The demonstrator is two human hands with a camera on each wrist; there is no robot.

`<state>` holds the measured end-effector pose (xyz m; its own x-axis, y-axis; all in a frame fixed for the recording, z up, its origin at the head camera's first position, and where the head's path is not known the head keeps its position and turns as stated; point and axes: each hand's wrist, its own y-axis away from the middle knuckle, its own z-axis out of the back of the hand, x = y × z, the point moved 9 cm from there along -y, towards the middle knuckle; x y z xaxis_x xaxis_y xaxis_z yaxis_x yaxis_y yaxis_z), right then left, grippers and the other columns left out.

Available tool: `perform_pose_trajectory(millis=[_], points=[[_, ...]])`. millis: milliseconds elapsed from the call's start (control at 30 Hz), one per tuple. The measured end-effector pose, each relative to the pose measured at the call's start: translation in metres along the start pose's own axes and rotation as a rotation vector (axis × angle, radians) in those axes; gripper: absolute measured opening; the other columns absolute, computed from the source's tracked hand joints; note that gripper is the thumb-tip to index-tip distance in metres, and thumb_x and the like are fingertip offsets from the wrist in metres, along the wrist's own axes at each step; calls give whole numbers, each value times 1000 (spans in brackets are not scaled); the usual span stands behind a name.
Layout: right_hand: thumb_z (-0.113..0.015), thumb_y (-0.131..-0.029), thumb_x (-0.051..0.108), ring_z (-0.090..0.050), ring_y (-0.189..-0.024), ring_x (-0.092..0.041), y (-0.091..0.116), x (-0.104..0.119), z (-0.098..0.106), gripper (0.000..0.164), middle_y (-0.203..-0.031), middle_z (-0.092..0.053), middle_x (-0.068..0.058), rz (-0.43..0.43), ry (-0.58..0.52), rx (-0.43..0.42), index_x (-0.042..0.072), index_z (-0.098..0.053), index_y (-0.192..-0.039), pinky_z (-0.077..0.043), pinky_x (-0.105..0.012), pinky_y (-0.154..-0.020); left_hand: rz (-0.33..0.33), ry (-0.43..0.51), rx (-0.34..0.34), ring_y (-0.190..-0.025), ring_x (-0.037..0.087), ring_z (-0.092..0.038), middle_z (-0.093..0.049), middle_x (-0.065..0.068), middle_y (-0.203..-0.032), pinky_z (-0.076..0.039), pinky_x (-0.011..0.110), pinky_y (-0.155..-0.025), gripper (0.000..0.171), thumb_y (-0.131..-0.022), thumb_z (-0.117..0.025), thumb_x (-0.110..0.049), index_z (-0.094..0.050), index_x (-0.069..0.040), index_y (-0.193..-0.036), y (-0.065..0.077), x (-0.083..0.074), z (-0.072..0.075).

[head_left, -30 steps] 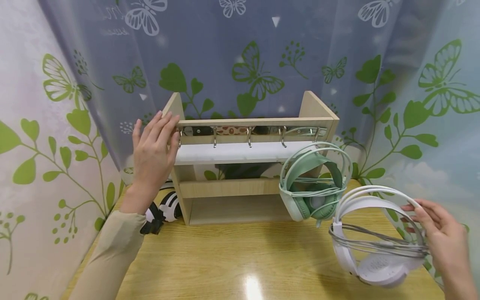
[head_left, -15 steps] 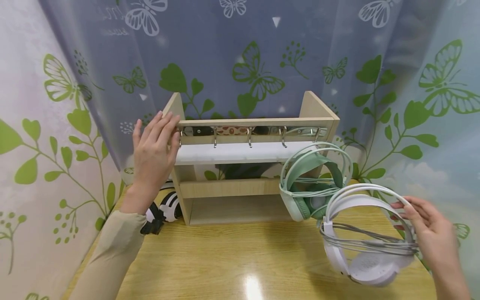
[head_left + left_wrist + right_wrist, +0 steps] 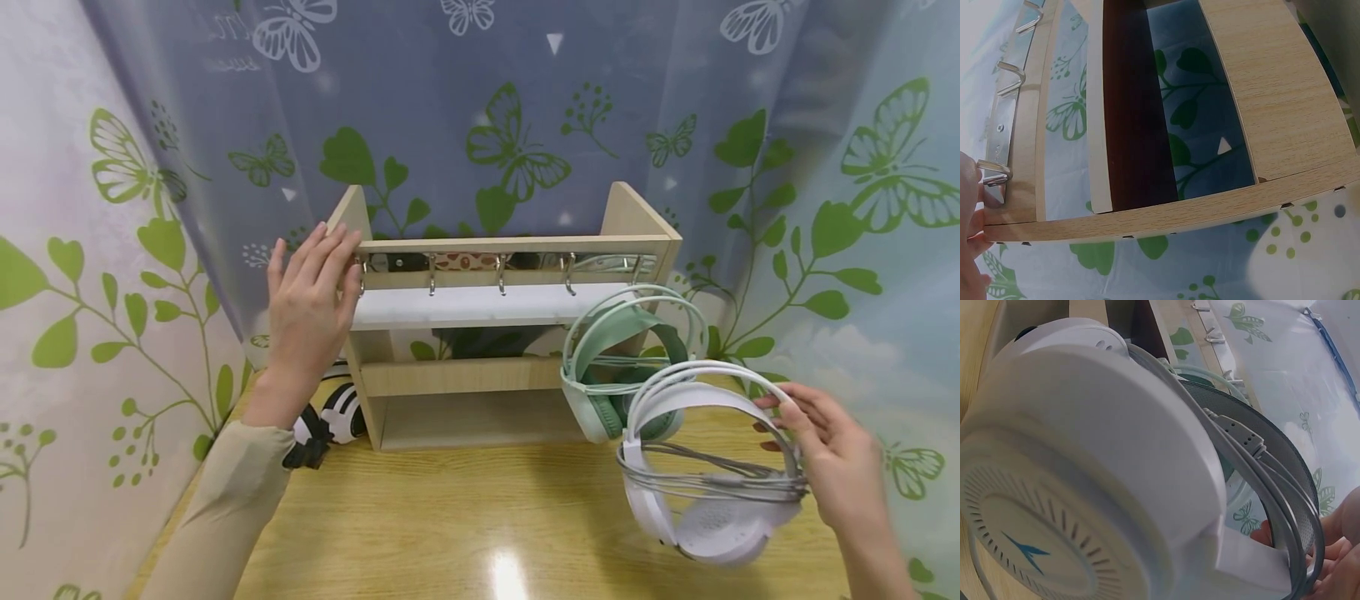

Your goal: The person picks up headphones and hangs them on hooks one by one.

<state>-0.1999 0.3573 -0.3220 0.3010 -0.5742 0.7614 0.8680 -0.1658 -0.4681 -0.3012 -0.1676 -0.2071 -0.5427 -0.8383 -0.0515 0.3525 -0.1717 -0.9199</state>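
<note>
My right hand (image 3: pixel 836 454) pinches the right side of the headband of white headphones (image 3: pixel 723 529). Grey cable (image 3: pixel 720 483) is wound around them, and they hang in the air above the table. In the right wrist view, a white earcup (image 3: pixel 1104 450) fills much of the picture. My left hand (image 3: pixel 311 300) rests with straight fingers on the upper left end of a wooden shelf (image 3: pixel 465 375), its thumb near the leftmost hook. Green headphones (image 3: pixel 596 408) hang at the shelf's right end, partly behind the white pair.
Metal hooks (image 3: pixel 502 279) line the front under the shelf's top board. Black and white headphones (image 3: pixel 345 412) show beside the shelf's left side. The wooden table (image 3: pixel 450 517) lies in front, with patterned curtains (image 3: pixel 420 108) behind and at the sides.
My right hand has moved the white headphones left and slightly up, so they now overlap the green pair more. The left hand stays on the shelf.
</note>
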Motion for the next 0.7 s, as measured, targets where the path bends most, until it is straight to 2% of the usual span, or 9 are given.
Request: perform_pose_trajectory(millis=[433, 700], points=[[-47, -107, 9, -68, -89, 4, -7, 18, -19, 26, -107, -68, 24, 29, -55, 43, 12, -58, -131, -58, -19, -67, 6, 1, -3, -138, 32, -50, -62, 14, -140, -15, 53, -124, 38, -107, -49, -26, -63, -6, -136, 1, 1, 0], [-47, -107, 8, -69, -87, 0, -6, 27, -29, 26, -107, -69, 21, 51, -81, 62, 7, -58, -131, -59, -21, -68, 6, -1, -4, -138, 32, -50, -62, 14, -140, -15, 54, -123, 38, -106, -50, -25, -64, -6, -136, 0, 1, 0]])
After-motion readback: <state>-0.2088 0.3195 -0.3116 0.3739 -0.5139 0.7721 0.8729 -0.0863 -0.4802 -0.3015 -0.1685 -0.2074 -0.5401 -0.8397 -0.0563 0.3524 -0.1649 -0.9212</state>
